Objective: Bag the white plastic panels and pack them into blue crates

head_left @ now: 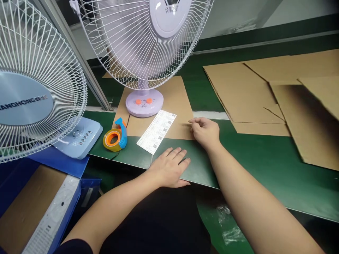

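Note:
My left hand point(171, 166) lies flat, palm down, at the front edge of the green table, its fingers spread and nothing in it. My right hand point(206, 132) is closed with curled fingers at the right edge of a flat cardboard sheet point(180, 102); whatever its fingertips may pinch is hidden. Between the hands and a lilac fan point(144, 103) lies a white sheet of printed labels point(156, 131), partly over the cardboard. The fan's round base stands on the cardboard. An orange and blue tape dispenser point(115, 135) with a yellowish roll sits left of the labels.
A blue fan point(82, 135) stands at the left, above an open blue box point(75, 204) holding cardboard and a white printed piece. Flattened cartons point(243, 95) cover the table's right side. Clear plastic wrap point(233, 234) lies below the table. A metal post point(87, 74) rises behind.

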Motion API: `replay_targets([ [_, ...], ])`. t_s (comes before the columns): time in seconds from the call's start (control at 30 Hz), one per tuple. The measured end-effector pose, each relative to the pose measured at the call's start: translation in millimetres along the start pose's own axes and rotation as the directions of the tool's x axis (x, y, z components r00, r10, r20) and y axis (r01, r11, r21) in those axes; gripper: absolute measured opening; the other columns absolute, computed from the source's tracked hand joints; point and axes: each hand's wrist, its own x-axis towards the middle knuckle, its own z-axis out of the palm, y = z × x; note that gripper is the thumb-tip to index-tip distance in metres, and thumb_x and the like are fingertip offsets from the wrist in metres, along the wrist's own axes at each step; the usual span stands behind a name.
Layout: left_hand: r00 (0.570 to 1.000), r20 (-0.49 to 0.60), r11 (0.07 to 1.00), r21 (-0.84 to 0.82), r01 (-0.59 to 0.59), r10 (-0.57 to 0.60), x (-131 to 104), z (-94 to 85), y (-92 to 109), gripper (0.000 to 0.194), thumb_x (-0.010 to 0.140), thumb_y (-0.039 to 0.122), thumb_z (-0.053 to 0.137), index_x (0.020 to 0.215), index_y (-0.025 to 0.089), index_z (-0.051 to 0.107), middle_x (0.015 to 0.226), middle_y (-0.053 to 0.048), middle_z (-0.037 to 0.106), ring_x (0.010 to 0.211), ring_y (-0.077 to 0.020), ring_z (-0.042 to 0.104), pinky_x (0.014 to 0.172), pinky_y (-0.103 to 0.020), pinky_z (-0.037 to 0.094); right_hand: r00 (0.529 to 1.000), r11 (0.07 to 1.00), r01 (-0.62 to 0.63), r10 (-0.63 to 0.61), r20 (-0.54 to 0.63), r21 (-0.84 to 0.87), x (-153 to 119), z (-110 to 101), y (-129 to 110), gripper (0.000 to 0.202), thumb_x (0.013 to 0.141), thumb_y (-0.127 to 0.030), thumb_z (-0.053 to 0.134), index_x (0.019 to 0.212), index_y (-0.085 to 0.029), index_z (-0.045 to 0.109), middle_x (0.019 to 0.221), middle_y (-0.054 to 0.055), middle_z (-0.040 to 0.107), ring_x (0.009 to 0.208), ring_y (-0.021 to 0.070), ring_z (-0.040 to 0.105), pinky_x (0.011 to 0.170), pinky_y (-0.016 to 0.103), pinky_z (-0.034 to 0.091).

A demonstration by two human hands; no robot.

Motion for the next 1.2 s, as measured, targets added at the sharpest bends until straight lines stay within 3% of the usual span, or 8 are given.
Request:
replay_targets([
  [1.2,1.0,-0.018,1.0,-0.021,0.008,-0.008,-0.1,1.3,-0.1,0.086,0.097,0.071,0.069,0.155,0.008,0.058,0.169,-0.024,0.05,0.16,-0.0388,0.045,0.134,-0.052,0.033,1.0,1.0,0.004,-0.003,-0.002,0.025,1.5,2.1,2.0,0.034,0.074,-0.035,0.059,0.096,-0.02,0.079,0.065,0.0,0.067,0.059,0.0197,0.058,0.06,0.034,0.045],
])
